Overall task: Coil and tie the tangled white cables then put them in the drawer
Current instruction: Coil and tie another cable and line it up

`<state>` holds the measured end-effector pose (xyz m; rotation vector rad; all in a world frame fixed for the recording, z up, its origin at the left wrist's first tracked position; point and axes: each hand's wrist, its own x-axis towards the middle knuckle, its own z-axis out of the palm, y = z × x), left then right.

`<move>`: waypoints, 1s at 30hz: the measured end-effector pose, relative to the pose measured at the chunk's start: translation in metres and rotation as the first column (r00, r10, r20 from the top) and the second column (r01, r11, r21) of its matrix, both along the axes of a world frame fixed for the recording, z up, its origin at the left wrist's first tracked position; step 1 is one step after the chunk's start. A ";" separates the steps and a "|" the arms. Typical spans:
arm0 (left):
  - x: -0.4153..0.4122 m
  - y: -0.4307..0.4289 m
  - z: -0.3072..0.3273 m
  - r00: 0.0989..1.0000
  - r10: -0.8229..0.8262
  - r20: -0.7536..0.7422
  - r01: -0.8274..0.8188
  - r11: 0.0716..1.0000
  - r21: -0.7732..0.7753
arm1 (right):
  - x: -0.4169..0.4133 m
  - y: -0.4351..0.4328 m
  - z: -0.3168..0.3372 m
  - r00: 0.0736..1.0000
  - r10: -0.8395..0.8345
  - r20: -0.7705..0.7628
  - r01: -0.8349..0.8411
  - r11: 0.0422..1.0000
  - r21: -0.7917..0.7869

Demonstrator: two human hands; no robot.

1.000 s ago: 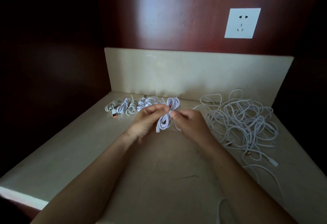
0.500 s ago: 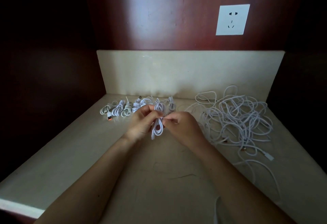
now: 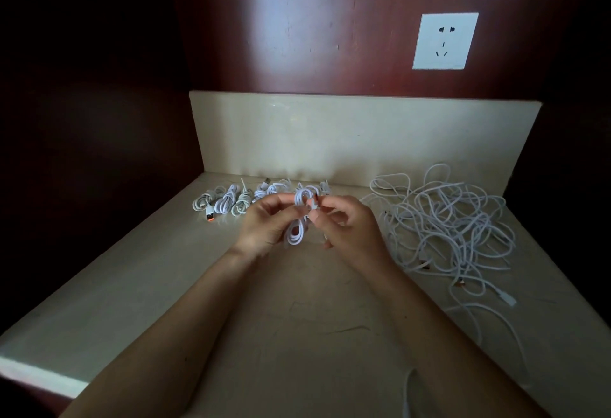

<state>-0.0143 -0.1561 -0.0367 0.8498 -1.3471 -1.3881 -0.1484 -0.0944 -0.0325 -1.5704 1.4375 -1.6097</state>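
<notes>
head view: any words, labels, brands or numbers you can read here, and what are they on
None can be read.
wall socket: faint mark at its lower right corner, too small to read.
coiled cable, tied cables, tangled cables: no print visible.

Bare left grip point(image 3: 264, 226) and right grip point(image 3: 350, 232), forearms point(image 3: 185, 335) bare too.

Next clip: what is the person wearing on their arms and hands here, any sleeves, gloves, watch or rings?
The left hand and the right hand are bare, without gloves. The left forearm and the right forearm are uncovered down to the frame's lower edge: no sleeve, watch or bracelet shows. No ring can be made out in this dim light.
</notes>
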 end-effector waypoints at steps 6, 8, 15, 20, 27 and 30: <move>-0.001 0.000 -0.001 0.999 -0.012 0.045 0.015 0.997 -0.072 | -0.003 0.001 0.001 0.999 -0.034 0.014 0.034 0.999 -0.017; -0.002 0.002 -0.002 0.998 -0.031 0.062 0.037 0.994 -0.100 | -0.004 0.001 0.001 0.997 -0.044 0.070 0.045 0.999 -0.011; -0.003 0.001 -0.007 0.997 -0.042 0.072 0.054 0.983 -0.177 | -0.005 0.001 0.002 0.989 -0.109 0.102 0.096 0.988 0.118; -0.001 0.004 -0.006 0.983 0.003 0.184 0.064 0.932 -0.357 | -0.008 0.004 0.007 0.986 -0.102 0.130 0.076 0.978 0.195; 0.006 0.000 -0.009 0.934 0.047 0.354 0.166 0.821 -0.546 | -0.009 0.008 0.009 0.988 -0.067 0.142 0.029 0.966 0.256; 0.009 -0.001 -0.007 0.892 0.073 0.446 0.238 0.763 -0.601 | -0.010 0.011 0.012 0.982 -0.032 0.184 -0.025 0.953 0.301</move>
